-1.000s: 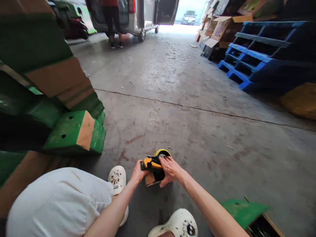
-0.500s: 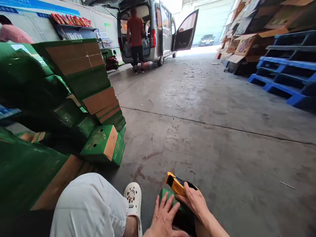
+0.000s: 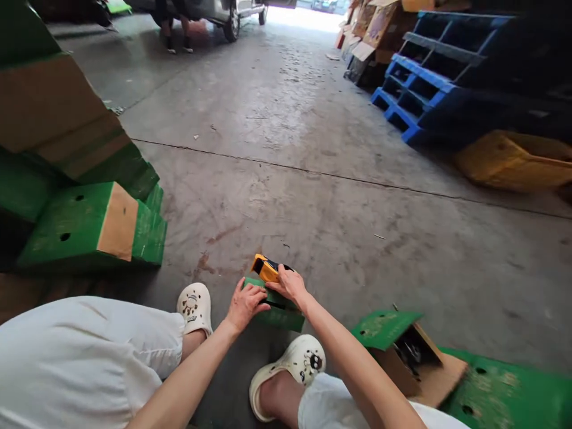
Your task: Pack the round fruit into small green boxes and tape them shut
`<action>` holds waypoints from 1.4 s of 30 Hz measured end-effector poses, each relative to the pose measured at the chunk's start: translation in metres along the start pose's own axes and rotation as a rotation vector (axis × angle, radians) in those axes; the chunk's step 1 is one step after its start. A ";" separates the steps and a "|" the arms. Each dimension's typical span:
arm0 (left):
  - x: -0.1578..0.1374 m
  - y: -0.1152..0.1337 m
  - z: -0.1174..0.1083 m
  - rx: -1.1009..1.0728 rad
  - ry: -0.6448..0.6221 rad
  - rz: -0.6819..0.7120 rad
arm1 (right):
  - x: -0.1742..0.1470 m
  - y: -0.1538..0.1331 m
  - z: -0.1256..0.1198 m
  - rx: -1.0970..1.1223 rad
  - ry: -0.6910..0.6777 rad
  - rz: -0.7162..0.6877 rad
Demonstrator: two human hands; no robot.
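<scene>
A small green cardboard box (image 3: 281,319) is on the floor between my feet, with a dark gap along its top. My left hand (image 3: 245,302) grips its near left top edge, fingers bent over the top and thumb along the gap. My right hand (image 3: 289,285) is closed around a yellow-and-black hand tool (image 3: 264,268) at the box's far top edge. The tool's yellow front end points left. Its underside is hidden, so I cannot tell whether it touches the box.
Green boxes (image 3: 67,220) are stacked at left. An open green box (image 3: 388,330) with dark contents stands at lower right beside another green box (image 3: 509,390). Blue pallets (image 3: 402,83) and a yellow crate (image 3: 504,161) are farther right. A person's legs (image 3: 179,27) show near a van (image 3: 210,12).
My view has tipped down and turned right, bringing the right-hand boxes into sight. My left hand's spread fingers have drawn together over the box edge. The right hand still holds the tool.
</scene>
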State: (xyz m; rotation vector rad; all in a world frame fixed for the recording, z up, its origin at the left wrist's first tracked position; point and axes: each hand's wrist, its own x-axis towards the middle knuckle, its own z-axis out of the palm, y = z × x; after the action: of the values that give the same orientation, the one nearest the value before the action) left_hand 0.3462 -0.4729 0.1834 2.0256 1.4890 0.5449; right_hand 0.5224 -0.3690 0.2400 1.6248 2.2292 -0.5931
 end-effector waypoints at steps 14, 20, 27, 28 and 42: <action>-0.018 -0.004 0.044 -0.003 0.113 0.099 | -0.047 0.067 -0.024 -0.160 -0.053 -0.314; -0.015 -0.008 0.044 -0.015 0.062 0.079 | -0.067 0.093 0.011 -0.206 0.033 -0.443; -0.013 -0.011 0.044 0.006 0.070 0.116 | -0.045 0.095 0.024 -0.032 -0.067 -0.335; -0.013 -0.009 0.045 0.028 0.072 0.122 | -0.045 0.095 0.025 -0.009 -0.076 -0.308; 0.018 0.030 0.053 0.312 -0.226 0.053 | -0.044 0.082 0.020 0.054 -0.137 -0.133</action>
State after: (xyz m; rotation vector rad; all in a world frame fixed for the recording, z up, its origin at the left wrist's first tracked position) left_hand 0.4063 -0.4730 0.1623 2.2805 1.4563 0.0989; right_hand 0.6140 -0.3932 0.2318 1.4222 2.2505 -0.7817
